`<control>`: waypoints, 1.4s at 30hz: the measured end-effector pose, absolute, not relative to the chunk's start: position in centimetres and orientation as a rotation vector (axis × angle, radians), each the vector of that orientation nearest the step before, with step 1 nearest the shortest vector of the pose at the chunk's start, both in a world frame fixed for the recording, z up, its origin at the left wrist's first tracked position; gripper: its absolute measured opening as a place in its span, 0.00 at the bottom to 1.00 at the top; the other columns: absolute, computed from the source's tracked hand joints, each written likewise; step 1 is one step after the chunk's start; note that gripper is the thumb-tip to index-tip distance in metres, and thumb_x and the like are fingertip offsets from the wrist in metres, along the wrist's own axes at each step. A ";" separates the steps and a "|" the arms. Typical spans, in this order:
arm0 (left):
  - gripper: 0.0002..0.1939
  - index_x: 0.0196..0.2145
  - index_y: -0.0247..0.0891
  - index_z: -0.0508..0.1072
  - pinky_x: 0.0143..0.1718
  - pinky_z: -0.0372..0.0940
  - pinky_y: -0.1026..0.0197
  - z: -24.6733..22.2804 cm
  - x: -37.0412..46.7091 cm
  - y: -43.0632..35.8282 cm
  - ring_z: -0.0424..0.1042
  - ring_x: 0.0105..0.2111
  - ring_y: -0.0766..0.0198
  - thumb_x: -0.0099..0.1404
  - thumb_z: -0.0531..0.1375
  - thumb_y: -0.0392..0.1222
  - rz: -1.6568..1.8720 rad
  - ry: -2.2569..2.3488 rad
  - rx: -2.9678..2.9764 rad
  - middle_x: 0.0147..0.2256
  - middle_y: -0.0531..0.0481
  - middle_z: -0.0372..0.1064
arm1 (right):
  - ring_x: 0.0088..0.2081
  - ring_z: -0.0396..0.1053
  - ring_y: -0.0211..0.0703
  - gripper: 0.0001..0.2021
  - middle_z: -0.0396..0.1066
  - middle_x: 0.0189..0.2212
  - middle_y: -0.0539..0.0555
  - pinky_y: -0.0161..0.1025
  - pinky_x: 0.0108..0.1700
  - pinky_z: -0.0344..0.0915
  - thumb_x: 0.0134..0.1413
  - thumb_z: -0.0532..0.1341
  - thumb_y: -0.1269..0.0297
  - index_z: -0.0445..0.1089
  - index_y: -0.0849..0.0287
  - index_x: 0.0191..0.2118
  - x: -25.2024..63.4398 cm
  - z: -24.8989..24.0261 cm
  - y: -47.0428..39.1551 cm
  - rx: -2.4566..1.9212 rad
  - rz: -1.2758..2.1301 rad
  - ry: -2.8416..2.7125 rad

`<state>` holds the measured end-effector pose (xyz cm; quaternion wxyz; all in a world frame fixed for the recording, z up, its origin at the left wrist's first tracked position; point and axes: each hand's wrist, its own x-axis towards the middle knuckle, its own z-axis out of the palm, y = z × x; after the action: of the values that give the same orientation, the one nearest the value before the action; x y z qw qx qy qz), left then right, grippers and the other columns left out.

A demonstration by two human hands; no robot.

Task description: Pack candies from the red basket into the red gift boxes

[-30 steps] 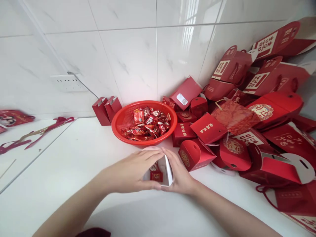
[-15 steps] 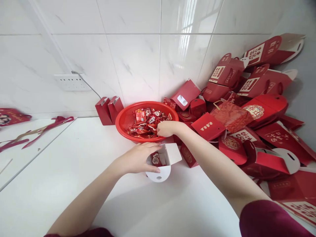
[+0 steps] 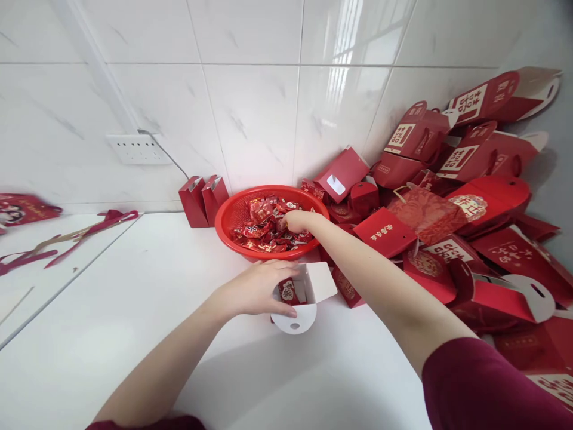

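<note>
My left hand [image 3: 264, 288] is wrapped over the near-left side of a small gift box [image 3: 323, 282], thumb on the front flap and fingers along the back edge. The box stands with its white-lined flaps folded out, and a red-wrapped candy [image 3: 287, 291] shows inside. Beyond it, my right hand [image 3: 299, 221] reaches down into a red plastic basket [image 3: 224, 230] among red-wrapped candies [image 3: 257, 230]. Its fingers are curled, with the tips down in the wrappers; what they pinch, if anything, is hidden.
Many red gift boxes [image 3: 385, 232] are heaped on the right against the wall. Two small red bags [image 3: 193, 202] stand left of the basket. Ribbons [image 3: 96, 234] lie at the far left of the white table [image 3: 147, 286]. A power socket [image 3: 138, 149] is on the tiled wall.
My right hand has shifted deeper into the basket, toward its back, and the candies there have been stirred. My left hand keeps its hold on the box. The whole view has moved slightly.
</note>
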<state>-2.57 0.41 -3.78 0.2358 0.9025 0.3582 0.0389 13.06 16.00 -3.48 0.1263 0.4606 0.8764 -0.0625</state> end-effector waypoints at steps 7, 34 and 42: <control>0.37 0.59 0.46 0.69 0.53 0.64 0.51 -3.7 -2.5 0.5 0.67 0.56 0.46 0.55 0.67 0.61 0.141 0.948 2.487 0.58 0.45 0.67 | 0.50 0.70 0.50 0.17 0.68 0.54 0.59 0.52 0.50 0.70 0.64 0.62 0.60 0.67 0.61 0.55 8.7 -5.7 14.9 1.332 -0.105 2.398; 0.34 0.56 0.49 0.71 0.54 0.63 0.53 -4.5 -2.3 0.9 0.67 0.55 0.47 0.53 0.69 0.58 0.140 0.899 2.472 0.58 0.48 0.67 | 0.43 0.75 0.46 0.11 0.77 0.44 0.51 0.38 0.44 0.68 0.65 0.57 0.66 0.72 0.54 0.51 18.8 -0.9 -0.8 1.359 -0.652 3.147; 0.15 0.48 0.48 0.74 0.45 0.65 0.59 -0.3 -4.5 -1.4 0.72 0.48 0.53 0.66 0.59 0.52 0.190 1.066 2.450 0.50 0.51 0.73 | 0.37 0.75 0.46 0.11 0.77 0.39 0.51 0.39 0.36 0.66 0.68 0.52 0.67 0.72 0.52 0.45 23.0 -2.2 -4.1 1.435 -0.442 3.153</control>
<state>-4.48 -1.41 -0.29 0.2294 0.8902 0.3875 0.0689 22.96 -4.12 -2.24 -0.1745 0.4046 0.8890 -0.1247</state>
